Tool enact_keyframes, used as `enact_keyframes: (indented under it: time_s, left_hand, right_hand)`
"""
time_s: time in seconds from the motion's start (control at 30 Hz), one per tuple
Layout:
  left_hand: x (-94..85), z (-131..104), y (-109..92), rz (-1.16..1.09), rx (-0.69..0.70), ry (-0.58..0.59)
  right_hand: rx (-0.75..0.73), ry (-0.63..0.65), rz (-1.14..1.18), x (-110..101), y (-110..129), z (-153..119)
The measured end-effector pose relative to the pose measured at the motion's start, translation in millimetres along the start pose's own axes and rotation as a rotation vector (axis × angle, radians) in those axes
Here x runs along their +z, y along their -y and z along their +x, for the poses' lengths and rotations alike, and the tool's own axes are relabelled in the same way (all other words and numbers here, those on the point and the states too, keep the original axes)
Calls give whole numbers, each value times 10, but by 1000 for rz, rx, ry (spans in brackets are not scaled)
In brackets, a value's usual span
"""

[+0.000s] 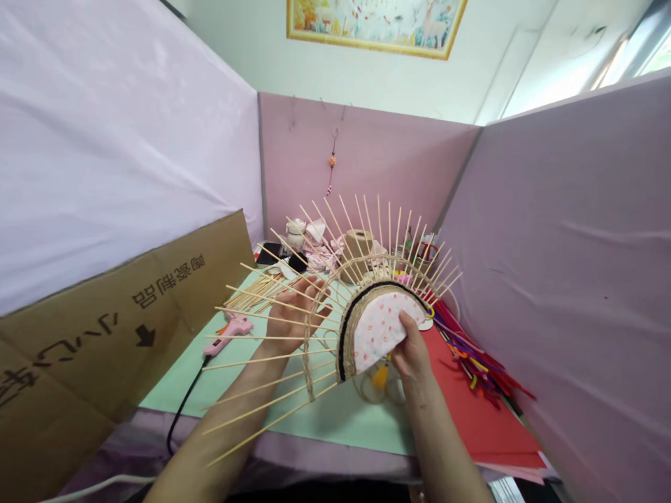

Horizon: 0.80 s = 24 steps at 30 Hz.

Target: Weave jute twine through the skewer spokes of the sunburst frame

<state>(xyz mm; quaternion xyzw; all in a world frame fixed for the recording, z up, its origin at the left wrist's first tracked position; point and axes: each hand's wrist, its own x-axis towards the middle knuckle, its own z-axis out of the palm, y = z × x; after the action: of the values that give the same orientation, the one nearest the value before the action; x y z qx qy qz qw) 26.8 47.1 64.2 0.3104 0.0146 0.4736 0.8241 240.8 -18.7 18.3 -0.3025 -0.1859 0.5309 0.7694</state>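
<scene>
My right hand (412, 349) grips a half-round fan-shaped craft (385, 325) by its straight lower edge, thumb on the front. Its centre is white cloth with small pink-red prints, bordered by tan cord and a black band. Thin wooden sticks radiate from the curved edge, and a ring of twine (309, 335) is woven through them. Behind the sticks on the left, my left hand (293, 314) is open with its fingers spread; whether it touches them I cannot tell. An orange tassel (381, 376) shows below the cloth, partly hidden.
A pink glue gun (228, 339) with a black cable lies left, near loose sticks (256, 290). A cardboard sheet (131, 335) stands at the left. Behind are a twine roll (358, 244) and pink cloth (319, 255). Colourful pipe cleaners (472, 349) and red sheets (472, 412) lie right.
</scene>
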Motion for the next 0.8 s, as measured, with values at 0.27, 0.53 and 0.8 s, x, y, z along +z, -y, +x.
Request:
enact_keyframes:
  time_s: [0.27, 0.53, 0.8]
  left_hand:
    - [21, 58, 109, -56, 2, -99]
    - [-34, -33, 156, 11, 64, -155]
    - [-117, -39, 219, 29, -15, -164]
  right_hand:
    - [34, -6, 45, -58, -78, 34]
    - [-1, 51, -17, -139, -128, 92]
    - [31, -2, 34, -137, -149, 95]
